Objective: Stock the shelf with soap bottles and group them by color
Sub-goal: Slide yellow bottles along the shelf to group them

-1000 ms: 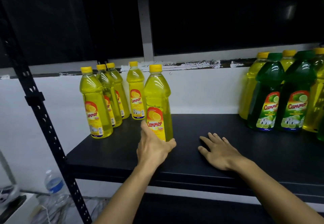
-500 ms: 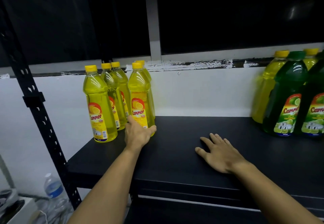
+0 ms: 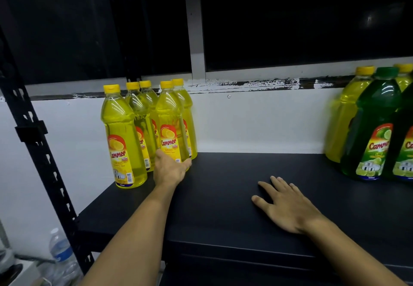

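Left hand [image 3: 171, 169] cups the base of a clear plastic bottle of yellow soap [image 3: 171, 127], standing upright among four matching yellow bottles at the flat black shelf's [image 3: 223, 196] left end. Right hand [image 3: 288, 205] lies flat, fingers spread, mid-shelf. Green bottles [image 3: 371, 129] stand far right.

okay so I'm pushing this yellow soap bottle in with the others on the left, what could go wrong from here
The left hand grips the yellow soap bottle low at its base, so a hard push could tip that tall bottle into the four yellow bottles packed beside it. On the right, yellow bottles sit behind the green soap bottles, so the colors there may stay mixed if overlooked.
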A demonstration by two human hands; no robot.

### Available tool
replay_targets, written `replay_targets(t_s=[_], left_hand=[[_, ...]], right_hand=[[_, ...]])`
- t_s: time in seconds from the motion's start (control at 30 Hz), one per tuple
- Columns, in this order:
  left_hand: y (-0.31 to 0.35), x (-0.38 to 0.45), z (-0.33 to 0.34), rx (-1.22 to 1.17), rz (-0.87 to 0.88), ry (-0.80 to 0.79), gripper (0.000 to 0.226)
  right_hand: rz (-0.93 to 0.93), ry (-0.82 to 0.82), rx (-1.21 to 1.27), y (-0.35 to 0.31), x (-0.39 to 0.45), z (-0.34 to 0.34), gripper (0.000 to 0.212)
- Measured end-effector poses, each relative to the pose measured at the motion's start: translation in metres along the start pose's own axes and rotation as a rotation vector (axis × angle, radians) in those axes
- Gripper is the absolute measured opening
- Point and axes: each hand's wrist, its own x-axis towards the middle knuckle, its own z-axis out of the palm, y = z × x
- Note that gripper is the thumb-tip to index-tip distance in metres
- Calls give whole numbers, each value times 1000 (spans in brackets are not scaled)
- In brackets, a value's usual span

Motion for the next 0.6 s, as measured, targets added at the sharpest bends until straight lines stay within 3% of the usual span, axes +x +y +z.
replay_targets(t_s=[0.6], left_hand=[[1,2,1,12,5,3,94]], right_hand=[[11,-1,-9,-6,-4,-4,67]])
